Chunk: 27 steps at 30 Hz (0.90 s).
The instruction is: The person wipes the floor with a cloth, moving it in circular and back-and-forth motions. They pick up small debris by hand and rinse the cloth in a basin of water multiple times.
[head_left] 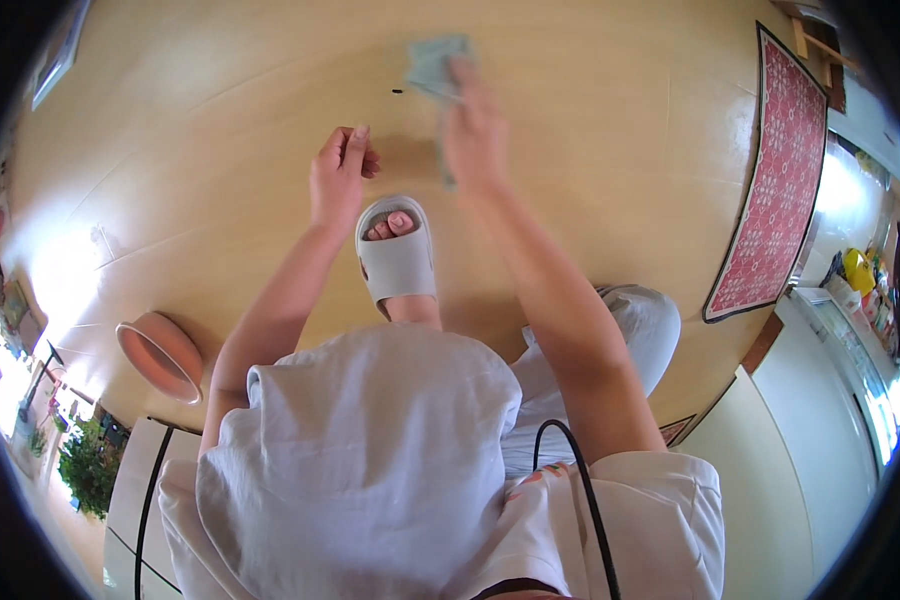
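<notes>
A pale blue-green cloth [436, 62] lies spread against the tan floor [270, 60] ahead of me. My right hand [478, 130], smeared by motion, is closed on it, and a strip of the cloth shows beside the palm. To the left my left hand [340, 178] hovers over the floor, fingers curled in and thumb up, with nothing visible in it. A small dark speck [397, 92] sits on the floor just left of the cloth. Below my hands is my foot in a grey slide sandal [400, 255].
A reddish-brown basin [160, 357] stands at the left. On the right lies a red patterned mat [778, 175] with a dark border, near a white cabinet [760, 470]. A green plant [92, 465] is at the lower left. A black cable [592, 500] loops by my right arm.
</notes>
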Available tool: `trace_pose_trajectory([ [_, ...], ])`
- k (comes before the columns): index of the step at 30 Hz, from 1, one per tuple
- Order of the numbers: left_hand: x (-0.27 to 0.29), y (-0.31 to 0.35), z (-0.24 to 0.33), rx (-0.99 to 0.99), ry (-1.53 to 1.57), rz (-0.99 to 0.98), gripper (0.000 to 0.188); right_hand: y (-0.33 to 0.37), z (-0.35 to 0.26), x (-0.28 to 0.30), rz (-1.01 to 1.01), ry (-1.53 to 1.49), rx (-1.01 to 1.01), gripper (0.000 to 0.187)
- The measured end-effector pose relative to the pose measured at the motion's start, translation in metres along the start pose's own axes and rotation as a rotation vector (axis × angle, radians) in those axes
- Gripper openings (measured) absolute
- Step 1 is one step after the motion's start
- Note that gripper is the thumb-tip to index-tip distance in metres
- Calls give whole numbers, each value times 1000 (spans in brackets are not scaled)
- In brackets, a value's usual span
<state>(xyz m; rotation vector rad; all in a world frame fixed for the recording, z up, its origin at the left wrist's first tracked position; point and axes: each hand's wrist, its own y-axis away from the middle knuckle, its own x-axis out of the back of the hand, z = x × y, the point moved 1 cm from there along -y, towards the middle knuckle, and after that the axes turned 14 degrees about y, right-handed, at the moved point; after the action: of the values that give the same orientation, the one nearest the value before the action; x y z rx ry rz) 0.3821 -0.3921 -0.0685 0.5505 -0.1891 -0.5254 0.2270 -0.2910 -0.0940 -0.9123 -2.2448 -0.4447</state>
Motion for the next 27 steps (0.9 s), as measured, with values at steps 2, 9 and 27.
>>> trace_pose_trajectory([
  [2, -6, 0, 4, -42, -152, 9, 39, 22, 43, 49, 112, -169, -95, 58],
  [9, -9, -16, -18, -366, -383, -40, 22, 181, 132, 134, 656, 7, -803, 61],
  [27, -92, -1, -48, -816, -1047, -448, 69, 51, 38, 32, 213, 64, -92, 50],
])
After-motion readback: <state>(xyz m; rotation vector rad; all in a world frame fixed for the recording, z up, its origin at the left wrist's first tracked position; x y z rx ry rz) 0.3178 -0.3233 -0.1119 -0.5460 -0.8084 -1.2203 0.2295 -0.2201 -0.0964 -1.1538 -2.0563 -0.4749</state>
